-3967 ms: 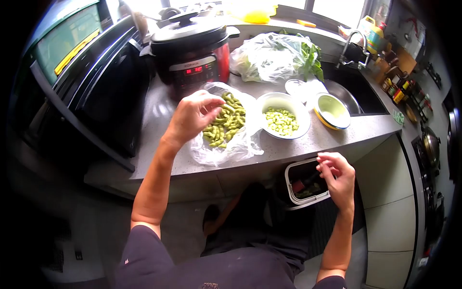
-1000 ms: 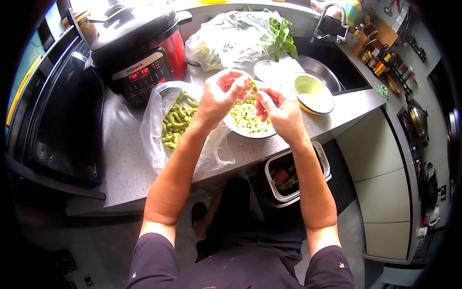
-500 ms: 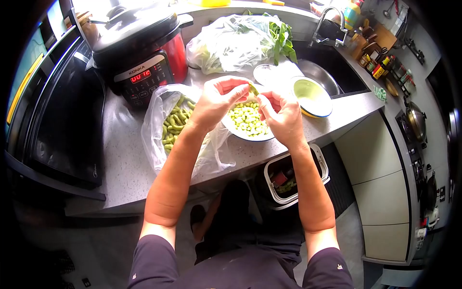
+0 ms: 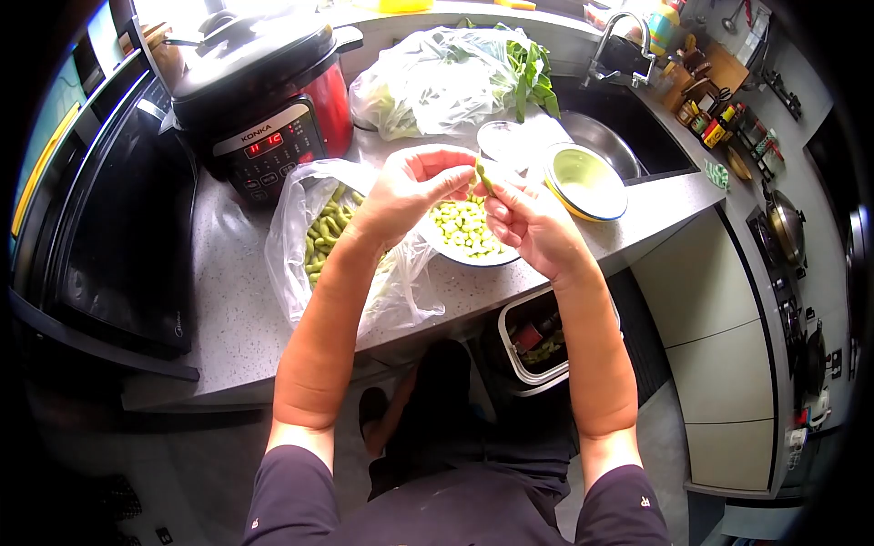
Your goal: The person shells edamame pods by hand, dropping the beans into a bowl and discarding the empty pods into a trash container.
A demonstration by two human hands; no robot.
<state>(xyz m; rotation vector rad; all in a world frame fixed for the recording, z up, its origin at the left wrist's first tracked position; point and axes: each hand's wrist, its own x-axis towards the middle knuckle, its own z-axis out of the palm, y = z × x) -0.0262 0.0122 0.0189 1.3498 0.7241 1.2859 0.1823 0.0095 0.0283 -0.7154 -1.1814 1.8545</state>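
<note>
Between my two hands is a green edamame pod (image 4: 484, 176), held above a bowl (image 4: 455, 255) of shelled edamame beans (image 4: 462, 224). My left hand (image 4: 414, 187) pinches near one end of the pod with thumb and forefinger. The pod's other end is in the closed fingers of my right hand (image 4: 537, 218). Left of the bowl, a clear plastic bag (image 4: 296, 214) lies open on the counter with unshelled edamame pods (image 4: 330, 227) inside, partly covered by my left forearm.
A red and black pressure cooker (image 4: 273, 118) stands behind the bag. Leafy greens in a plastic bag (image 4: 437, 82) lie at the back. Stacked bowls (image 4: 587, 182) stand by the sink (image 4: 669, 136). Below the counter edge is an open bin (image 4: 510, 350).
My right hand has turned and shifted slightly, its fingers now lower. The pod shows more upright between both hands.
</note>
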